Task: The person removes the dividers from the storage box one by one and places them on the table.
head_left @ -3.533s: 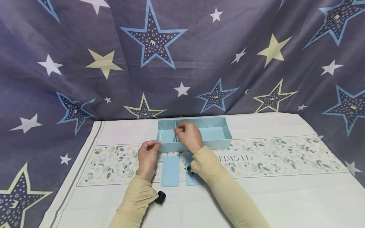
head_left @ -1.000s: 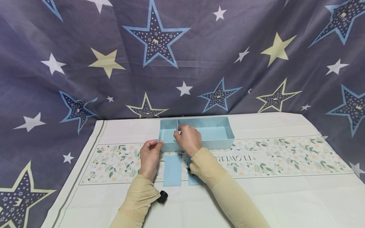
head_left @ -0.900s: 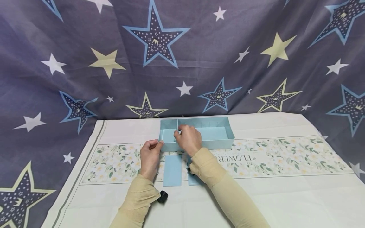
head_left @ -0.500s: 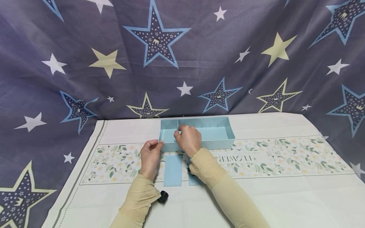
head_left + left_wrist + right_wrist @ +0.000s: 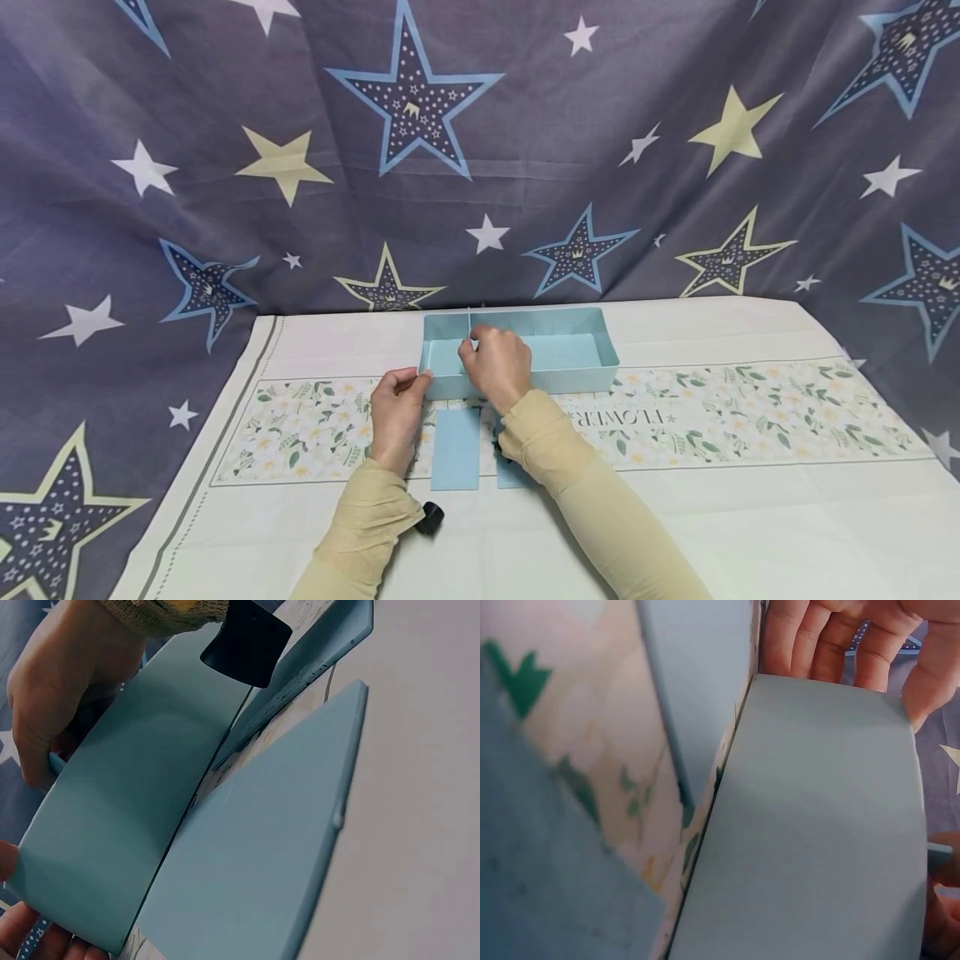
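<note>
A long light-blue box (image 5: pixel 573 379) stands at the back of the table. My left hand (image 5: pixel 395 417) holds its front left corner, thumb at the rim and fingers along the outside. Inside, toward the left end, a thin divider (image 5: pixel 469 321) crosses the box, its far end sticking up slightly past the back rim. My right hand (image 5: pixel 498 367) reaches over the front wall and pinches this divider; its edge (image 5: pixel 56 763) shows between the fingers in the left wrist view. The divider's lower part is hidden in the head view.
Two flat light-blue panels lie in front of the box: the left panel (image 5: pixel 455 450) in full sight, the right panel (image 5: pixel 512 475) partly under the right sleeve. A floral runner (image 5: pixel 720 417) crosses the white tablecloth. A star-patterned curtain (image 5: pixel 300 225) hangs close behind the box.
Over the last half second the divider has risen slightly, its far end now above the back rim. My right hand has barely shifted, and the left hand keeps its grip on the corner.
</note>
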